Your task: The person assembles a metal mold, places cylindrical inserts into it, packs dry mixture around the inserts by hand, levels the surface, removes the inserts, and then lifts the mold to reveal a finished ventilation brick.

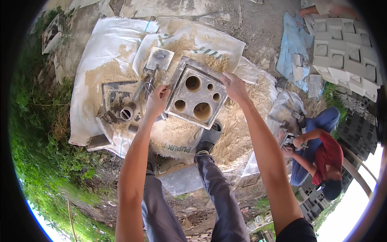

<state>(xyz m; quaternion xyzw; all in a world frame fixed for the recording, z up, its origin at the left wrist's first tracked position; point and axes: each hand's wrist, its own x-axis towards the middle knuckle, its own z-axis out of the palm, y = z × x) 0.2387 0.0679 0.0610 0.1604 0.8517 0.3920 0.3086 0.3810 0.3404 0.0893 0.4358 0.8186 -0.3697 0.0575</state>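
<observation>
As our left hand (156,101) and right hand (235,86) bend fingers closed, we grip a square frame (203,68).
Inside: a five-holed slab (197,96).

Square block (196,96) with 5 holes (202,111)

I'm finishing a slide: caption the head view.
Left hand and right hand flanking a square, five-holed block over sandy sacks.

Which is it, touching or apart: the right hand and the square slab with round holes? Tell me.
Touching. In the head view, the right hand grasps the square slab at its upper right edge, with no gap showing.
</observation>
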